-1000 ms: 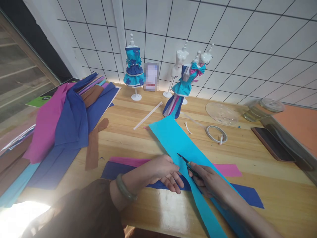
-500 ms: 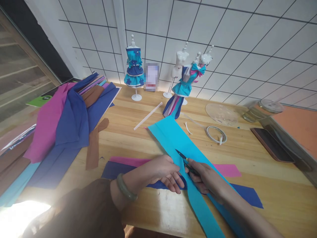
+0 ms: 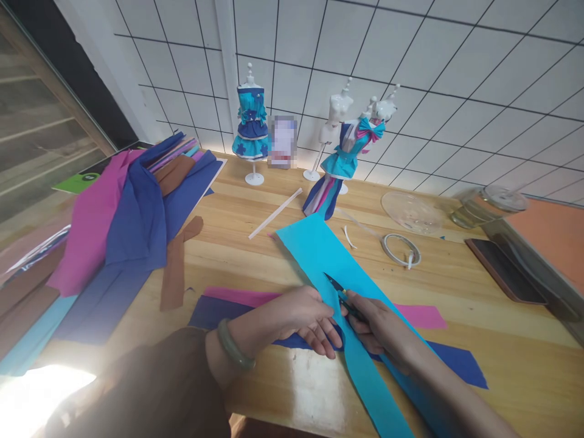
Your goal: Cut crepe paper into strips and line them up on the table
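Note:
A long sheet of turquoise crepe paper (image 3: 314,243) runs diagonally across the table, split lengthwise at its near end into two strips. My right hand (image 3: 371,322) grips dark-handled scissors (image 3: 335,283), whose blades sit at the top of the split. My left hand (image 3: 310,316), below a jade-coloured bangle (image 3: 233,345), pinches the edge of the left strip beside the scissors; its other fingers are loosely curled. Beneath the turquoise sheet and my left hand lie a pink strip (image 3: 420,316) and a dark blue strip (image 3: 458,364), partly covered.
Folded crepe paper (image 3: 132,213) in several colours is piled at left. Small dress forms in paper outfits (image 3: 252,121) stand along the tiled wall. A tape roll (image 3: 401,250), a clear plastic dish (image 3: 410,213), a glass jar (image 3: 483,207) and a phone (image 3: 504,271) lie to the right.
The view has shifted slightly, so the scene sits a little further right. Both hands, the scissors and the paper look nearly the same.

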Available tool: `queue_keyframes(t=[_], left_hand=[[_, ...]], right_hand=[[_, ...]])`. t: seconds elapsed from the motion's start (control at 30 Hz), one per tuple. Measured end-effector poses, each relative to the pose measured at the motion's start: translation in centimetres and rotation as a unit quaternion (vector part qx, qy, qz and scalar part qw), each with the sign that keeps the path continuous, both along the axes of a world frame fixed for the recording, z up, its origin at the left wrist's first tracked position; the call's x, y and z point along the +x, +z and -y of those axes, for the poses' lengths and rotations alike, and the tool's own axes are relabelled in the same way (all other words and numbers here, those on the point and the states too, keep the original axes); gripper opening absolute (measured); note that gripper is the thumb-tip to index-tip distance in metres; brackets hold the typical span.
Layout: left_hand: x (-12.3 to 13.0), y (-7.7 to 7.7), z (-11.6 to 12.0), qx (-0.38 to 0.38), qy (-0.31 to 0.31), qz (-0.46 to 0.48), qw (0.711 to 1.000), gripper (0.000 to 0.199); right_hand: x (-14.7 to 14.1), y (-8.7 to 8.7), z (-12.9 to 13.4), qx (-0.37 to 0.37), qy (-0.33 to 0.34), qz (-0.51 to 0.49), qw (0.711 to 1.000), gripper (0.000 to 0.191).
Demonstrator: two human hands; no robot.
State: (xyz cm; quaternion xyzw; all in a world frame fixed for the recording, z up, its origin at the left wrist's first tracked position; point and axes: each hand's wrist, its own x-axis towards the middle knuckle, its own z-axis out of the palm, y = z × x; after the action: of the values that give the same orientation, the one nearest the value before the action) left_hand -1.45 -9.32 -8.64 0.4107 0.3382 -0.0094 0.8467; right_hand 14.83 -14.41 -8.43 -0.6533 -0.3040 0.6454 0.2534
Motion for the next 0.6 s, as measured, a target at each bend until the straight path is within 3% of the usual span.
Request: queue_keyframes(t=[0.6], left_hand=[[0.06,-0.52,-0.17,-0.007,-0.006,0.004,1.0,0.011]], right_hand=[[-0.4,0.25,-0.15,-0.013,-0.01,0.026,1.0,0.04]])
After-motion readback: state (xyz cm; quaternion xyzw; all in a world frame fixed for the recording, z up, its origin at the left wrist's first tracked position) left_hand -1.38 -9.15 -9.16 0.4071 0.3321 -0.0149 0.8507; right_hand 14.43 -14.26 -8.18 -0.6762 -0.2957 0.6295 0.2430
